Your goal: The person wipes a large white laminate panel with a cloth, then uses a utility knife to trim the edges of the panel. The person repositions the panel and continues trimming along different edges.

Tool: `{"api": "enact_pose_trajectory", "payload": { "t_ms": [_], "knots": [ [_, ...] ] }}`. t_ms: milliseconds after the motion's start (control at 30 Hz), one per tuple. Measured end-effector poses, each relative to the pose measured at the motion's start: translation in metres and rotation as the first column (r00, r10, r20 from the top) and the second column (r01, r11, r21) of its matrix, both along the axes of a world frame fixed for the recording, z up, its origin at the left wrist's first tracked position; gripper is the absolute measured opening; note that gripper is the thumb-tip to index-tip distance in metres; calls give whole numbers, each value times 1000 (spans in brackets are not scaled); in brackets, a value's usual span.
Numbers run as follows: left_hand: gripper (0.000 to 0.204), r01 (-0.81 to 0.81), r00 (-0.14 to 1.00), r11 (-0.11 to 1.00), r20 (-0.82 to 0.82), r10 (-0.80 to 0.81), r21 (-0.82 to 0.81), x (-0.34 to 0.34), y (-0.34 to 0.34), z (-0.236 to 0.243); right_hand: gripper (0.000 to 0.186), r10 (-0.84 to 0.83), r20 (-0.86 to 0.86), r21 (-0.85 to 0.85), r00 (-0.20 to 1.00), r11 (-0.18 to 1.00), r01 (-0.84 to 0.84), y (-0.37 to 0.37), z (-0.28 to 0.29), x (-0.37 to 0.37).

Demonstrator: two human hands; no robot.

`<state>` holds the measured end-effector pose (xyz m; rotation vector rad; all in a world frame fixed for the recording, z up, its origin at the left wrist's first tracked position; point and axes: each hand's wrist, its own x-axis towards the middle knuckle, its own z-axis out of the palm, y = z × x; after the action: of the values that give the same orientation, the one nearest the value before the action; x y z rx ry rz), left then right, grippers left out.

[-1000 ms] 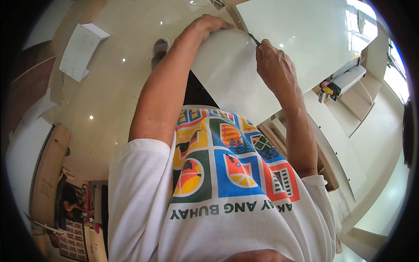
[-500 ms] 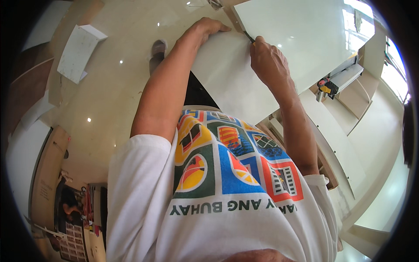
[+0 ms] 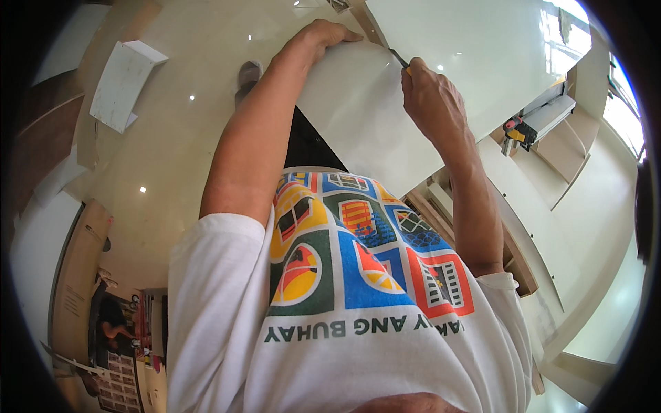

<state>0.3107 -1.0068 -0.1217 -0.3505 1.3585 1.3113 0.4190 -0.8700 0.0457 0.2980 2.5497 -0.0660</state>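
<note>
A glossy white sheet [image 3: 351, 110] lies in front of my body, its far edge curving up. At that far edge my left hand [image 3: 329, 33] grips it, the thumb side showing and the other fingers mostly hidden. My right hand [image 3: 435, 98] is closed around a slim knife with a dark blade [image 3: 398, 58] and a bit of yellow at its handle. The blade's tip meets the seam between this sheet and a larger white panel [image 3: 482, 55] on the right. Most of the handle is hidden in my fist.
A red, yellow and black power tool [image 3: 518, 132] stands by the panel's right edge. Wooden framing [image 3: 509, 258] and white boards [image 3: 527, 213] lie at my right. A white bracket-shaped piece [image 3: 120, 86] rests on the floor at left, with a cardboard box [image 3: 79, 268] nearer.
My right hand has shifted slightly right with the knife, and its tip has moved a little farther away. My left hand has moved slightly up and left.
</note>
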Motion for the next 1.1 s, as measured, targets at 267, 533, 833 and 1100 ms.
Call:
{"api": "enact_pose_trajectory", "payload": {
  "t_ms": [267,533,833,1100],
  "knots": [
    [52,-12,999,1000,-31,12,5,1,1,-11,19,-48,85,21,995,999,46,-7,1,-4],
    [53,8,1000,1000,-1,-9,-29,9,5,-24,18,-54,68,-10,996,998,55,-7,-11,-12],
    [50,-70,998,993,9,70,91,12,6,-32,23,-44,16,2,999,999,44,-7,7,-6],
    [54,-51,999,996,-13,52,73,12,4,-20,27,5,-1,-26,1000,1000,-5,3,7,1]
  ]
}}
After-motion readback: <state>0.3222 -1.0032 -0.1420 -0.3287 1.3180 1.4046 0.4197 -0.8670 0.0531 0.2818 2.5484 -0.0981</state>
